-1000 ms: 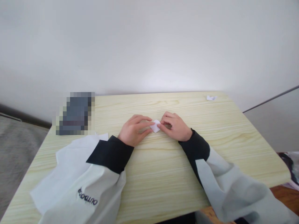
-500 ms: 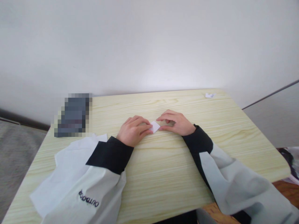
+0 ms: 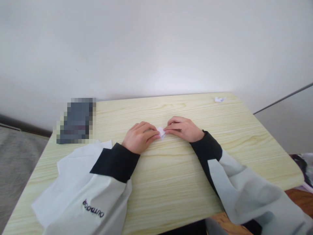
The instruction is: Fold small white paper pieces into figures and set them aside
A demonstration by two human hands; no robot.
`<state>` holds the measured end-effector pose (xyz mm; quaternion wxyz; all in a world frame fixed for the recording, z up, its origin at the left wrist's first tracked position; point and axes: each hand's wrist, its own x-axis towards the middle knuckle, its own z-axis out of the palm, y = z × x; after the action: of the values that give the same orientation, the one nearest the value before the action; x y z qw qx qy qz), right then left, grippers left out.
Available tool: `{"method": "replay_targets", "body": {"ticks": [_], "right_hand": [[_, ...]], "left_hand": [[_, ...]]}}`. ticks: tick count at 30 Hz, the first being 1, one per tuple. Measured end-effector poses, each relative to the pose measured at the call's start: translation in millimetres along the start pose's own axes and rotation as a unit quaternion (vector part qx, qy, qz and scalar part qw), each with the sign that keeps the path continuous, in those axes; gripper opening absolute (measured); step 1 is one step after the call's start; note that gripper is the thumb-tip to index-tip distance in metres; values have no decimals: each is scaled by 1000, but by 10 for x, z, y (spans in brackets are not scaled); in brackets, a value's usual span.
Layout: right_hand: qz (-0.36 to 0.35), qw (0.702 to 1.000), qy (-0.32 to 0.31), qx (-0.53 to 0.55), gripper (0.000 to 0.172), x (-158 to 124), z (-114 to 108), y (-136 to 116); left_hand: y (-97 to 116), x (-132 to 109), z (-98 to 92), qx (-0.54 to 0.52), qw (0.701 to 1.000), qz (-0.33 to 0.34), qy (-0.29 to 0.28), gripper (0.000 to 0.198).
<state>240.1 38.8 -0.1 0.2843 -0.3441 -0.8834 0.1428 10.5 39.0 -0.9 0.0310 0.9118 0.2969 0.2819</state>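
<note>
Sheets of white paper (image 3: 69, 166) lie loose toward the near left corner of the pale wooden table (image 3: 171, 182), partly under the left sleeve (image 3: 97, 192). Beyond them, at the far left corner, sits a dark object (image 3: 75, 120) too blurred to identify. The left hand (image 3: 140, 137) rests knuckles-up about midway across the surface, a little toward the far edge. Its fingers are curled, and the fingertips are closed on the left side of a small folded paper (image 3: 161, 132). This white piece sits low between the two hands; whether it touches the wood cannot be told. The right hand (image 3: 186, 129) meets it from the other side, thumb and forefinger pinched on its right edge, the remaining fingers bent in. Both forearms, in dark cuffs and pale grey sleeves, lie on the surface. At the far right corner, well apart from the hands, lies a small white scrap (image 3: 219, 99).
</note>
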Motion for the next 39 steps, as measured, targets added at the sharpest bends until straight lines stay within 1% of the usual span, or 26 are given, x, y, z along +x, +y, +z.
{"method": "replay_targets", "body": {"ticks": [6, 10, 13, 20, 27, 33, 37, 39], "right_hand": [[5, 1000, -8, -16, 23, 16, 9, -67], [32, 999, -28, -32, 22, 41, 28, -107], [53, 997, -35, -39, 20, 57, 46, -131], [95, 994, -17, -49, 18, 68, 106, -189], [136, 989, 8, -54, 18, 81, 174, -225], [139, 988, 5, -65, 19, 86, 181, -225], [140, 985, -3, -97, 22, 103, 188, -250], [151, 981, -6, -118, 22, 117, 196, -274]], "left_hand": [[44, 22, -9, 20, 1000, -14, -4, 23], [49, 21, -6, 12, 1000, -17, 4, 20], [36, 10, 5, 0, 999, -35, 8, 19], [14, 3, 42, -34, 996, -69, 35, 17], [38, 10, 38, -33, 994, -100, 3, 17], [53, 19, 34, -24, 993, -115, 11, 19], [49, 25, 44, -36, 990, -133, 6, 20], [48, 31, 50, -43, 987, -153, 2, 18]]}}
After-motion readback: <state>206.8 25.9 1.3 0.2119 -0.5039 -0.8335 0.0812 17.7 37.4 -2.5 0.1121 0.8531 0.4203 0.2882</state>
